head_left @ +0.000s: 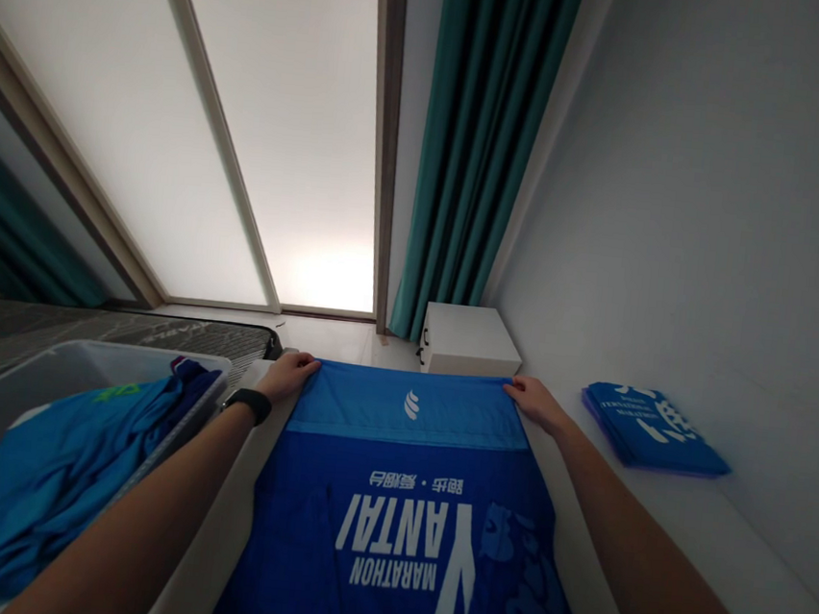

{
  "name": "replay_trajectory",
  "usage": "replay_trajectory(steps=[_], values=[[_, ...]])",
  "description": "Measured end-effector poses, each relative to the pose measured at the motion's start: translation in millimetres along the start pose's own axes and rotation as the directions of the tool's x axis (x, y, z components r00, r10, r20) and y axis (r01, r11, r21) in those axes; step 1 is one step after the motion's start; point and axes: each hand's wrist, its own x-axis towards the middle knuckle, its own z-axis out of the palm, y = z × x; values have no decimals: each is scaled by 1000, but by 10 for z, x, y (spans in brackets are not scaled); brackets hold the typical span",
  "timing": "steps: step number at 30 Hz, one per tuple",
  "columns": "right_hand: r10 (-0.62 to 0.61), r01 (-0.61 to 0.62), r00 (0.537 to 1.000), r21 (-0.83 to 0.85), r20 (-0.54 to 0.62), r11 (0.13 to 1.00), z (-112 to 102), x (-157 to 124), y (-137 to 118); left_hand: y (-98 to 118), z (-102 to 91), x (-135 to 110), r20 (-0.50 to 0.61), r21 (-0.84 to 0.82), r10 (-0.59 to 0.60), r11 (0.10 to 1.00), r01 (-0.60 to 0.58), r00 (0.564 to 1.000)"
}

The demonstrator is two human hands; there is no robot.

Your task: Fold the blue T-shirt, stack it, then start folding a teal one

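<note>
Blue printed cloth is stretched flat between my hands, running down past the bottom of the head view. Along its far edge is a lighter blue band with a white flame-like logo, and the lettering "YANTAI MARATHON" appears upside down. My left hand, with a black band on the wrist, pinches the far left corner. At the far right corner, my right hand pinches the same edge. Whether this is a shirt or a bag, I cannot tell. Beneath it is a white surface.
On the left, a translucent plastic bin holds crumpled blue clothes. A folded blue printed stack lies at the right by the wall. Beyond stand a small white cabinet, a teal curtain and frosted sliding doors.
</note>
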Motion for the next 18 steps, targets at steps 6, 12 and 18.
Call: replay_trajectory(steps=[6, 12, 18], values=[[-7, 7, 999, -4, -37, 1000, -54, -30, -71, 51, -27, -47, -46, -21, 18, 1000, -19, 999], [1, -1, 995, -4, -103, 1000, -170, -181, -171, 102, -62, -128, -159, -23, 22, 999, -25, 987], [18, -17, 991, 14, -131, 1000, -338, -347, -322, 230, -201, -264, -181, -66, 46, 996, -59, 982]])
